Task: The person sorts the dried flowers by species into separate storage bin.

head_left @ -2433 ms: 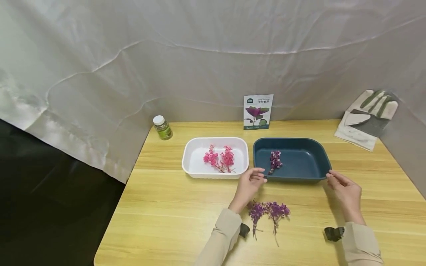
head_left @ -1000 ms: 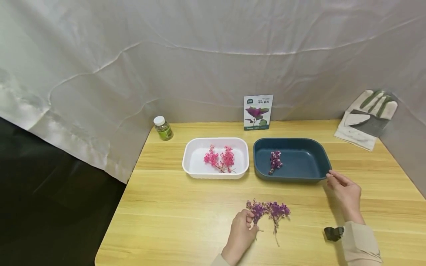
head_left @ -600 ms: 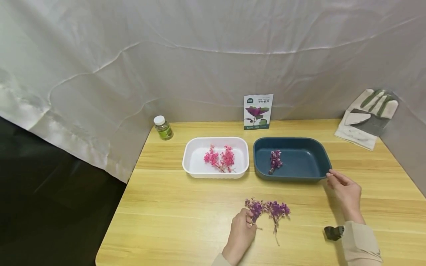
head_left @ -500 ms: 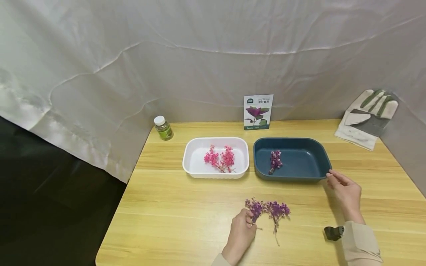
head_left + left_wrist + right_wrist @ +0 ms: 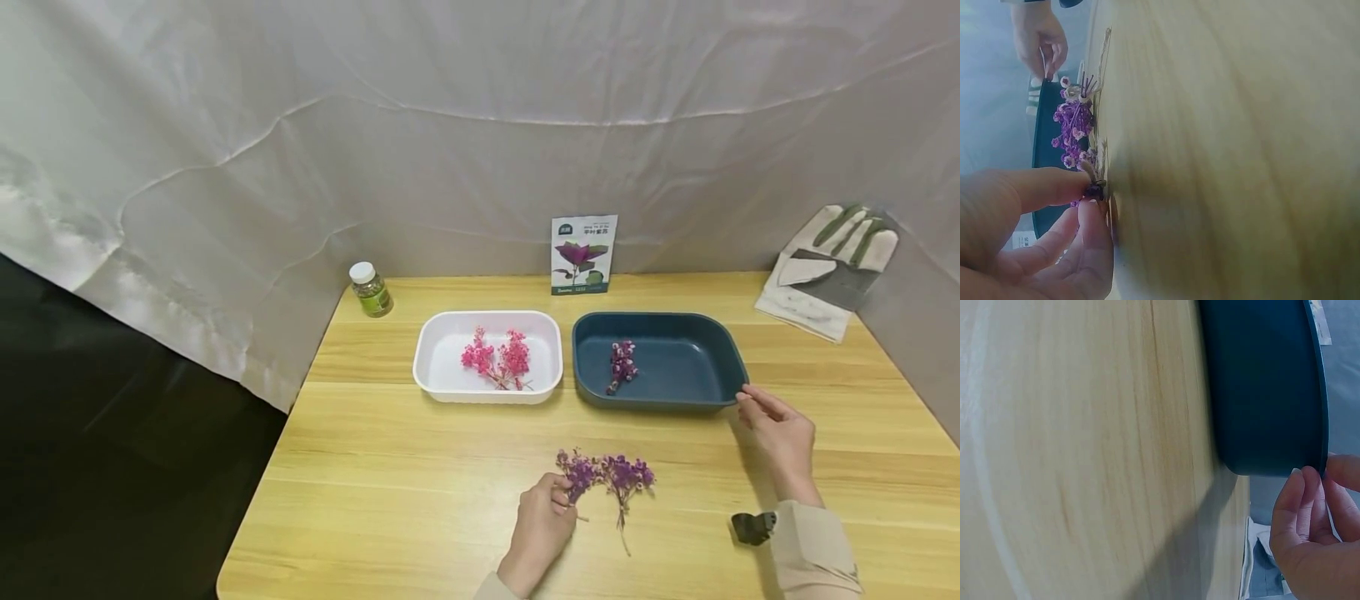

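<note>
My left hand (image 5: 542, 518) pinches the stems of the left bunch of purple dried flowers (image 5: 577, 472) between thumb and fingertips, low at the wooden table. In the left wrist view its thumb and finger meet on the dark stem part. Right beside it lies a second purple bunch (image 5: 627, 475), its blossoms touching the first. My right hand (image 5: 780, 433) pinches the near right corner of the dark blue tray's rim (image 5: 1324, 425). Inside that dark blue tray (image 5: 693, 379) a small purple sprig (image 5: 621, 367) lies toward the left.
Left of the blue tray stands a white tray (image 5: 431, 354) holding pink dried flowers (image 5: 498, 358). A lidded jar (image 5: 371, 290) is at the back left. A seed packet (image 5: 583, 255) leans on the grey curtain, and gloves (image 5: 828, 271) lie back right.
My left hand has left the blue tray's near left rim, come down toward me and taken hold of the left purple bunch. My right hand has stayed at the tray's corner.
</note>
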{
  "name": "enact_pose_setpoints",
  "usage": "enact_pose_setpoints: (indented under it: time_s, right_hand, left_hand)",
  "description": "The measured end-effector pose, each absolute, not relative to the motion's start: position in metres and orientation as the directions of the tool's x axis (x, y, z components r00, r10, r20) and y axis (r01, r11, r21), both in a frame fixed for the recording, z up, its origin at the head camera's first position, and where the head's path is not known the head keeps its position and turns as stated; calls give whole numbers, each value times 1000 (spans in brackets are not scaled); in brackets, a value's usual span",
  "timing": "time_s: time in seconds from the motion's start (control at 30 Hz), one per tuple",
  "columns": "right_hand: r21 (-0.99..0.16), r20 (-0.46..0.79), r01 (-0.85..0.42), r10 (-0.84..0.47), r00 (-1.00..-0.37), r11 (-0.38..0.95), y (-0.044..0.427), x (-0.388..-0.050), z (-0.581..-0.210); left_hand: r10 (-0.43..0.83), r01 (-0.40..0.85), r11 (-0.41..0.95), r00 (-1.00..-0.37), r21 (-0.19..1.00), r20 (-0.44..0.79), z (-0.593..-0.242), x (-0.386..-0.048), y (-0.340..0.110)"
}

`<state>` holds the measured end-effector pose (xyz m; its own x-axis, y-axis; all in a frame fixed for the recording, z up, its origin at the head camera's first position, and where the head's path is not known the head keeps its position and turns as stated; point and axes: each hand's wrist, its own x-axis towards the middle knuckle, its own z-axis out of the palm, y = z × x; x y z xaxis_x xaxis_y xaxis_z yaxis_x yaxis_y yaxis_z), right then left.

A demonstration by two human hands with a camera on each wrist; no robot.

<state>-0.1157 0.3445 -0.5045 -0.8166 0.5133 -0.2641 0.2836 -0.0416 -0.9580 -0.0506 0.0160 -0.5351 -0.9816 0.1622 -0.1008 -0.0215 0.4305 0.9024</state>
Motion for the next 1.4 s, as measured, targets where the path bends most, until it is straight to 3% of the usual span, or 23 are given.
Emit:
enact_pose_setpoints:
  time_s: [0.9, 1.13, 1.4]
  right_hand:
    - [-963, -253, 265, 504, -826, -49, 345, -116, -504]
    - [-962, -256, 267, 516, -818, -54, 344, -116, -504]
    - [-963, -256, 260, 514, -818, -66, 343, -116, -504]
  left_hand:
    - [90, -181, 281, -973, 942, -214, -530, -56, 12]
    - [157, -173, 176, -967, 969, -201, -529, -75, 21]
    - [230, -154, 86, -958, 984, -170, -516, -119, 49]
